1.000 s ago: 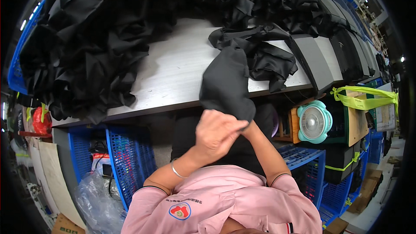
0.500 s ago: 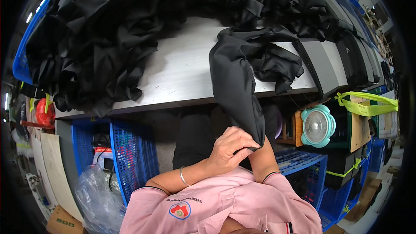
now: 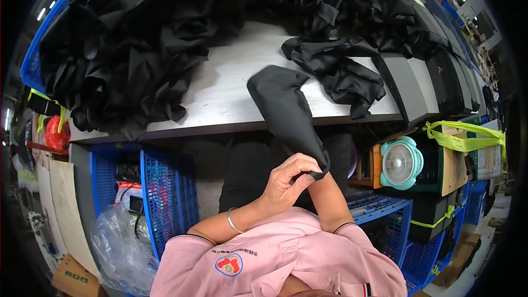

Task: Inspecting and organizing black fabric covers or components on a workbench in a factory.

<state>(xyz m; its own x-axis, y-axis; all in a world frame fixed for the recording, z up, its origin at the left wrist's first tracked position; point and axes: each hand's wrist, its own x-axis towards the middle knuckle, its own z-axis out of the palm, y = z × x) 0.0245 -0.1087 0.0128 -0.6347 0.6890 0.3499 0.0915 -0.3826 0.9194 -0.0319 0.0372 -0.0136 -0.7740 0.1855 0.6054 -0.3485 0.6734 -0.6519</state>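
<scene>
A black fabric sleeve-like piece (image 3: 286, 111) covers my right hand and wrist, and its far end bulges above the table edge. My bare right forearm (image 3: 329, 201) comes out of its near opening; the fingers inside are hidden. Closed at that opening, my left hand (image 3: 290, 181) pinches the fabric rim between thumb and fingers. To the right of the covered hand, a crumpled black fabric piece (image 3: 352, 85) lies on the white table (image 3: 220, 85), apart from it.
Large heaps of black fabric (image 3: 126, 49) cover the table's left and far sides. Grey-and-black panels (image 3: 404, 85) stand at its right. Below are blue crates (image 3: 170, 187), a turquoise fan (image 3: 402, 163) and a yellow-green strap (image 3: 465, 136). Clear plastic (image 3: 118, 247) spills at lower left.
The far end of the black piece has swung left, away from the crumpled fabric it overlapped. My left hand has shifted slightly left and up, still gripping the rim.
</scene>
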